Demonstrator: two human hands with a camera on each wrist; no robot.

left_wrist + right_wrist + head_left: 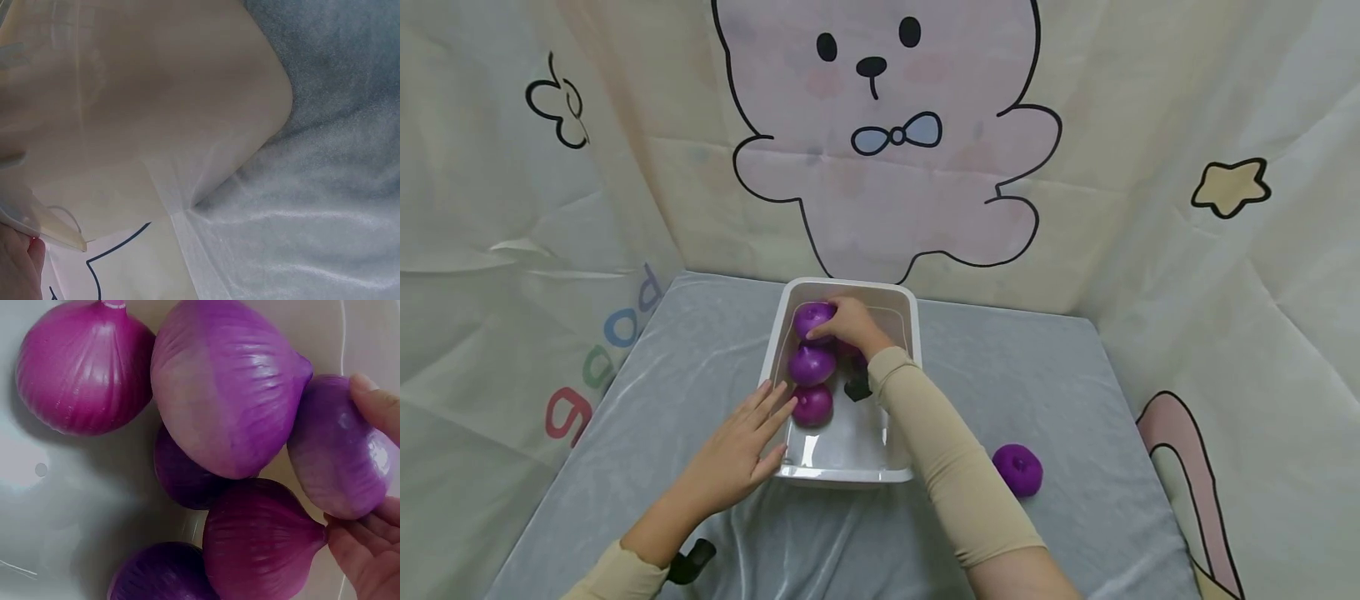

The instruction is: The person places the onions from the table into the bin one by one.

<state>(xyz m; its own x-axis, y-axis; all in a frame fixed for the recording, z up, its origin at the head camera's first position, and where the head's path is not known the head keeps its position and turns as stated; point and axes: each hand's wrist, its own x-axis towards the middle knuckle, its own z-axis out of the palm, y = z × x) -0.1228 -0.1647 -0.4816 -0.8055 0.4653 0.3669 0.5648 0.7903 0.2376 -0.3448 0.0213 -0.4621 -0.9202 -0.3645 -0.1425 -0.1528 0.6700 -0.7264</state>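
Observation:
In the head view my right hand (856, 321) reaches into a white plastic bin (850, 475) and grips a purple onion (812, 317) at its far left. The right wrist view shows thumb and fingers on either side of that onion (340, 450). Two more onions lie in a row nearer me, a purple one (812, 365) and a redder one (812, 405). Other onions, a dark red one (259, 540) among them, are mostly hidden by my arm in the head view. My left hand (737, 450) rests at the bin's left rim, fingers straight and spread.
Outside the bin, a round purple onion (1017, 470) lies on the grey cloth (1075, 400), right of my forearm. Printed fabric walls (887, 208) enclose the table at the back and sides. A black device (691, 562) is strapped at my left wrist.

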